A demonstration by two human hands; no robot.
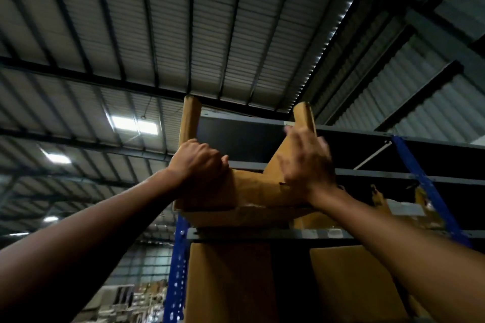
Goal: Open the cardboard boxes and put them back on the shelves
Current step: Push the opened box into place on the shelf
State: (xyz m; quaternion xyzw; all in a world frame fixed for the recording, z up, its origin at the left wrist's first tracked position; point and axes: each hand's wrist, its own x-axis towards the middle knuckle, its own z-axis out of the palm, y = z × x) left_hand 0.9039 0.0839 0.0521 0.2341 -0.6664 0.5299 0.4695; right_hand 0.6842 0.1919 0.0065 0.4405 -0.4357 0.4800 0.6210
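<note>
An open cardboard box sits overhead on a high shelf, its near corner jutting past the shelf's front edge. Two flaps stand up: a left flap and a right flap. My left hand has its fingers curled over the box's left rim at the base of the left flap. My right hand lies with spread fingers flat against the right flap and the box's right side; it is blurred.
Two more cardboard boxes stand on the level below. Blue uprights frame the rack, and a grey shelf runs above the box. Further boxes lie to the right on the same level. The corrugated roof is overhead.
</note>
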